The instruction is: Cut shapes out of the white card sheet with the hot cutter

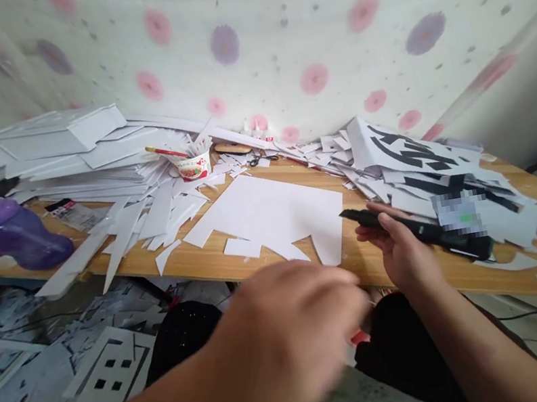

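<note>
My right hand is closed around a long black tool, perhaps a utility knife, held over the front edge of the wooden table. Its tip points left toward a large white cut sheet lying flat on the table. My left hand is in front of the table edge, below that sheet, and is smeared by motion. Its fingers cannot be made out. Nothing visible is in it.
Stacks of white board fill the back left, with strips spilling forward. A paper cup with sticks stands at the back. Black-and-white printed offcuts pile at the right. A purple container lies left. Scraps cover the floor.
</note>
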`<state>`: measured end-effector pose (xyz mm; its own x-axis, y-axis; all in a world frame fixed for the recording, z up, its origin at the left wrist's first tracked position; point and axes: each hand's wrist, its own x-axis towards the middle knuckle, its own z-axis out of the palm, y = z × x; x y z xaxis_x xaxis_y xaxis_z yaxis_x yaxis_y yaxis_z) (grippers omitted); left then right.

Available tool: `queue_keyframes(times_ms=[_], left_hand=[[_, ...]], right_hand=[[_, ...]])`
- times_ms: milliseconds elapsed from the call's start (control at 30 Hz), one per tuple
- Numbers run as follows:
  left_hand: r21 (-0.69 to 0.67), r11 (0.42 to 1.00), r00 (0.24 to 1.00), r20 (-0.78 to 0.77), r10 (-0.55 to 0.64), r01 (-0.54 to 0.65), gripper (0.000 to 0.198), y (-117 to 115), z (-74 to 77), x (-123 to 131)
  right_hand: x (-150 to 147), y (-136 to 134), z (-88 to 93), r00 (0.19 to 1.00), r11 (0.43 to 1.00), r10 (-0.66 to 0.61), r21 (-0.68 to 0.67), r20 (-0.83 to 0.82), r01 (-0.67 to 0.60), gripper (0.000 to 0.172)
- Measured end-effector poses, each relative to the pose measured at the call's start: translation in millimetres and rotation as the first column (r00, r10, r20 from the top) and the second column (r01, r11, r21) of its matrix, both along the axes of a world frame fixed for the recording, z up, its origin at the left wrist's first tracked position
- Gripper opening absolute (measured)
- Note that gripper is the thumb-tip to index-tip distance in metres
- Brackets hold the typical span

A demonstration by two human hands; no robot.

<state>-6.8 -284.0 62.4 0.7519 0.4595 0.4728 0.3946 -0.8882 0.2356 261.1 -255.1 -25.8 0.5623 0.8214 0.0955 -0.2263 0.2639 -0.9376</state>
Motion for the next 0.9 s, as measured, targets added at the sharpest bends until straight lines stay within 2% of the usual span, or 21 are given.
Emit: queue_keyframes(times_ms=[33, 67, 100, 167, 233, 300, 433, 533, 600, 633, 700, 800, 833, 900], left_hand=[[-0.029, 0.991, 0.992, -0.008, 0.128, -0.128, 0.024, 19, -10.6, -8], [-0.056, 0.945, 0.943, -0.108, 0.314, -0.322, 0.025, 40, -23.6, -19], [-0.075, 0.849, 0.834, -0.25, 0.491, -0.523, 0.03, 63, -37.4, -33], [-0.056, 0.728, 0.701, -0.329, 0.633, -0.684, 0.041, 103, -62.8, -64], [-0.042, 0.677, 0.641, -0.37, 0.672, -0.735, 0.045, 130, -80.3, -88], [-0.042, 0.666, 0.625, -0.394, 0.674, -0.744, 0.045, 141, -88.1, -100], [-0.038, 0.617, 0.584, -0.376, 0.72, -0.786, 0.039, 140, -84.4, -100], [-0.049, 0.576, 0.558, -0.331, 0.761, -0.816, 0.034, 128, -81.1, -98], [-0.082, 0.579, 0.58, -0.24, 0.779, -0.811, 0.032, 109, -84.9, -99], [-0.123, 0.593, 0.606, -0.13, 0.785, -0.795, 0.031, 97, -88.9, -100], [-0.175, 0.674, 0.672, 0.078, 0.736, -0.718, 0.031, 68, -99.7, -100], [-0.187, 0.836, 0.828, 0.145, 0.542, -0.515, 0.023, 31, -112.7, -97], [-0.173, 0.884, 0.877, 0.145, 0.459, -0.434, 0.019, 24, -113.3, -94], [-0.137, 0.942, 0.932, 0.155, 0.327, -0.308, 0.012, 24, -107.5, -86]], right_hand=[[-2, -1, -1.9, 1.0, 0.999, 0.014, -0.044, -0.02, -0.015, 0.034], [-4, -2, -3.4, 0.999, 0.996, 0.027, -0.086, -0.047, -0.031, 0.036], [-7, -2, -4.6, 0.996, 0.991, 0.041, -0.123, -0.074, -0.05, 0.038], [-13, -2, -5.8, 0.992, 0.985, 0.048, -0.161, -0.114, -0.066, 0.04], [-20, 0, -5.7, 0.991, 0.984, 0.038, -0.166, -0.129, -0.059, 0.04], [-26, 3, -5.1, 0.992, 0.986, 0.031, -0.161, -0.126, -0.052, 0.04], [-32, 9, -4.8, 0.996, 0.986, 0.029, -0.161, -0.086, -0.042, 0.039], [-21, 20, -3.1, 0.998, 0.991, -0.001, -0.135, -0.064, -0.007, 0.034], [-5, 34, 0.0, 0.998, 0.992, -0.008, -0.124, -0.057, 0.001, 0.03], [4, 42, 2.0, 0.998, 0.993, -0.004, -0.122, -0.055, -0.002, 0.029], [22, 61, 6.5, 0.999, 0.993, 0.002, -0.12, -0.048, -0.008, 0.028], [37, 78, 11.0, 0.999, 0.995, -0.026, -0.101, -0.02, 0.024, 0.031], [36, 78, 11.1, 0.999, 0.996, -0.038, -0.085, 0.0, 0.038, 0.032], [25, 72, 8.8, 0.998, 0.998, -0.017, -0.06, 0.059, 0.021, 0.034]])
